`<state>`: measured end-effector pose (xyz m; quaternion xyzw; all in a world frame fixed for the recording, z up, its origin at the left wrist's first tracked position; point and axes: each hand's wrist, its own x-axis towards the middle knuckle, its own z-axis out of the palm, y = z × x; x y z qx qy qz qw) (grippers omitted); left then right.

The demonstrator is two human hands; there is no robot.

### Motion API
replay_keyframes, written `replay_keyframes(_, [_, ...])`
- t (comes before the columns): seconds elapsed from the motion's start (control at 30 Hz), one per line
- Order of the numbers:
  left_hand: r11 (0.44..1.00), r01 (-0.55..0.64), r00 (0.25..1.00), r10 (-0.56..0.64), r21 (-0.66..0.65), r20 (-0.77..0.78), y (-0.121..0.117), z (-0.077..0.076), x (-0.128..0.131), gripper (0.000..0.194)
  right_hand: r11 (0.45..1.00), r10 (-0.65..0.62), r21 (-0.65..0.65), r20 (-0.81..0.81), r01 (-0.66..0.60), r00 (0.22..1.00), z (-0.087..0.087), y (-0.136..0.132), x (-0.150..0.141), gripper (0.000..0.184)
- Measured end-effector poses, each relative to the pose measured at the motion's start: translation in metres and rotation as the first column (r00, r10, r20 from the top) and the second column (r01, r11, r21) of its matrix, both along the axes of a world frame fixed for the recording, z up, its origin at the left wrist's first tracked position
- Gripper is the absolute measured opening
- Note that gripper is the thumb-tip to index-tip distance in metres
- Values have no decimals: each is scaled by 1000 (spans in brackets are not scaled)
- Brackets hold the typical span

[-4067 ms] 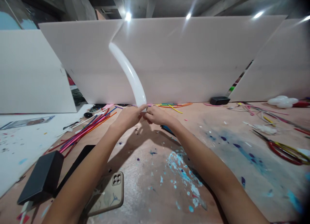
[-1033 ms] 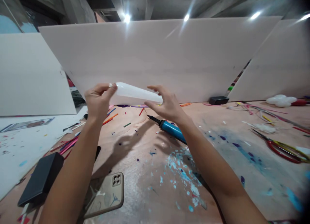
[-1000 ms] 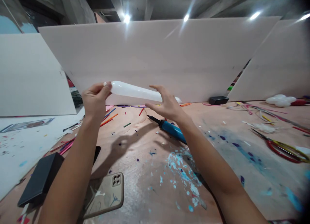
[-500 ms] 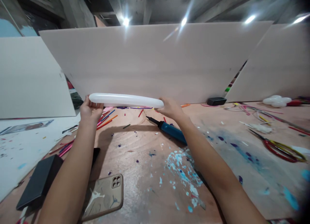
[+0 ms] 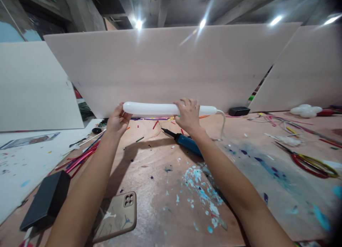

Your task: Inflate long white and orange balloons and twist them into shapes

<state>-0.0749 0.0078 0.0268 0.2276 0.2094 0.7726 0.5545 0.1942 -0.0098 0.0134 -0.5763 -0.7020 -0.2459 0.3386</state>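
Observation:
A long white modelling balloon (image 5: 152,108) is held level above the table, in front of the upright board. At its rounded left end is my left hand (image 5: 117,119), fingers curled against it from below and behind. My right hand (image 5: 188,113) wraps over the balloon right of its middle. Beyond that hand the inflated part narrows, and a thin limp tail (image 5: 223,124) droops from it. Under my right forearm lies a blue hand pump (image 5: 188,144) with a black nozzle pointing left.
White boards (image 5: 171,65) stand along the back. Red-and-yellow scissors (image 5: 310,165) lie at right, near a white balloon shape (image 5: 306,111) and uninflated balloons. A phone (image 5: 119,216) and a black box (image 5: 45,200) lie at front left. Paint stains the table (image 5: 160,190).
The balloon and my left hand have moved right. My right hand, earlier around the balloon's right end, now grips farther along its body; the narrow end and tail show past it.

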Motion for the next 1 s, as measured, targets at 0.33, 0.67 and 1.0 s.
replay_keyframes(0.33, [999, -3, 927, 23, 54, -373, -20, -15, 58, 24, 993, 119, 7, 78, -120, 990, 0, -18, -30, 58])
replay_keyframes(0.67, [950, -68, 598, 283, 304, -750, -43, -30, 88, 31, 969, 164, -196, 68, -148, 984, 12, -37, -44, 17])
replay_keyframes(1.0, [882, -103, 436, 456, 461, -776, -57, -37, 104, 11, 964, 125, -248, 87, -100, 988, 10, -32, -46, 17])
